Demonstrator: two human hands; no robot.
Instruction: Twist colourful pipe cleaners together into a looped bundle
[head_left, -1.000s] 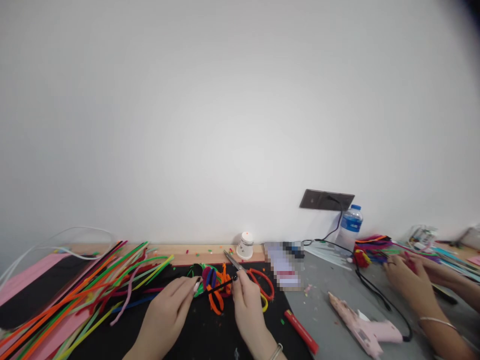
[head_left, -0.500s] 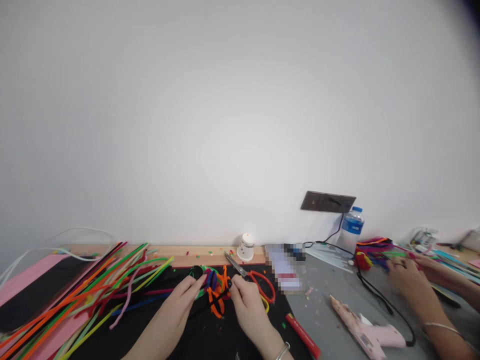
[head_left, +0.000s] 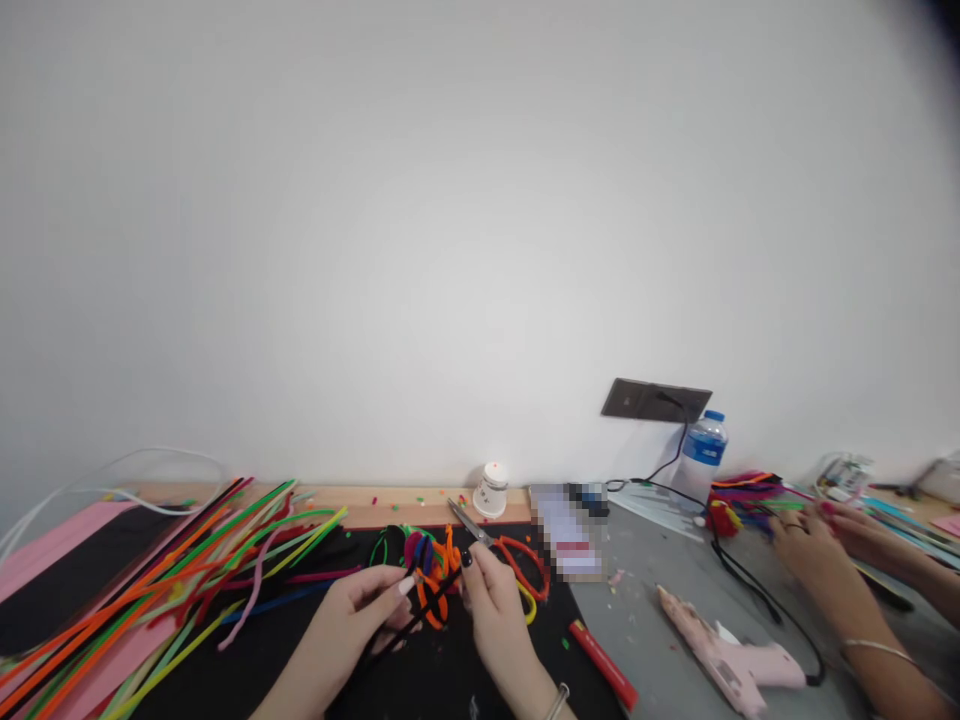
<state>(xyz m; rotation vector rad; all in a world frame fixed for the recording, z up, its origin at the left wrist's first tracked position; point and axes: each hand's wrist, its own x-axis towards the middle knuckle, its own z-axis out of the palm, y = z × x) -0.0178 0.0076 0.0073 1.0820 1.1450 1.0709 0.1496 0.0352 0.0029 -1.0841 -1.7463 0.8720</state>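
A black pipe cleaner [head_left: 429,606] runs slantwise between my two hands over the black mat. My right hand [head_left: 496,612] pinches its upper end near the thumb and forefinger. Its lower part passes through my left hand [head_left: 352,622], whose thumb and fingers are closed around it. Just behind my fingers lies a bundle of curled orange, blue, purple and green pipe cleaners [head_left: 448,555]. Orange-handled scissors [head_left: 523,562] rest beyond my right hand, blades pointing back left.
Many coloured pipe cleaners [head_left: 187,565] spread on the left. A white cup [head_left: 491,490] stands by the wall. To the right are a red tube [head_left: 604,665], a pink glue gun [head_left: 724,650], a water bottle [head_left: 703,455] and another person's hands [head_left: 814,535].
My left hand has turned and drawn down from the coloured bundle, its fingers now curled on the black pipe cleaner. My right hand has lifted slightly.
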